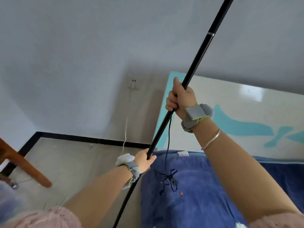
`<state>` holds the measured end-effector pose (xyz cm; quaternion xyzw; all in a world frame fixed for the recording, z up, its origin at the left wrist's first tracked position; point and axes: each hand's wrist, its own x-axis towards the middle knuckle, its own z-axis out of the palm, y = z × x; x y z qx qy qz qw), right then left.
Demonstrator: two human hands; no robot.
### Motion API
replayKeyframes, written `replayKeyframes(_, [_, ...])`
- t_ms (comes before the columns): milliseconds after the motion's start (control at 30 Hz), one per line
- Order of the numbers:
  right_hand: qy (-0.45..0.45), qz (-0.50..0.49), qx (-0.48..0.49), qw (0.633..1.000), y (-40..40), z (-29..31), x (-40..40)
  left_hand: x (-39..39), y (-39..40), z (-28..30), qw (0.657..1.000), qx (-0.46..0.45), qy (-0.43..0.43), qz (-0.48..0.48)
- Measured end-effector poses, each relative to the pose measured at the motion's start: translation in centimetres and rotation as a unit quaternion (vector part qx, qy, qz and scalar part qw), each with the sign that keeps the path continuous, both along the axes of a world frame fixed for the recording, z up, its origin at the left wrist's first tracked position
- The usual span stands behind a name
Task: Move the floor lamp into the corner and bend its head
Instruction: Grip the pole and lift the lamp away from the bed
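The floor lamp's thin black pole [199, 58] runs tilted from the bottom middle up to the top right; its head and base are out of view. My right hand [179, 97] grips the pole at mid-height. My left hand [144, 160] grips it lower down, beside the bed's edge. A dark cord [168, 142] hangs from the pole below my right hand and ends in a tangle on the blue bedding. The room corner [35, 134], marked by a black skirting line, lies to the left on the floor.
A bed with blue bedding [197, 195] and a white-and-teal headboard [238, 116] fills the right side. A wooden furniture leg [26, 165] slants in at the left. A wall socket [133, 84] with a white cable hanging to the floor sits between corner and headboard.
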<state>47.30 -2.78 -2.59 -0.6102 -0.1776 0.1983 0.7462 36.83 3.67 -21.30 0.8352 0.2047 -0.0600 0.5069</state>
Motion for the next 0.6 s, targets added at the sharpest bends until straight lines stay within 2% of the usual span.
replayKeyframes(200, [-0.028, 0.087, 0.029, 0.995, 11.1, 3.6, 1.1, 1.3, 10.2, 3.5, 0.997, -0.008, -0.019, 0.074])
replayKeyframes(367, [-0.066, 0.143, 0.043, 0.987, 21.3, 6.7, 0.0, 1.1, 20.8, 6.4, 0.992, 0.051, -0.059, 0.101])
replayKeyframes(467, [-0.078, 0.147, 0.044, 0.985, 27.3, 7.7, 0.2, 1.6, 27.3, 7.6, 0.992, 0.059, -0.069, 0.088])
replayKeyframes(600, [-0.084, 0.164, 0.05, 0.982, 34.4, 8.1, 1.5, 3.2, 34.5, 8.3, 0.985, 0.112, -0.081, 0.1])
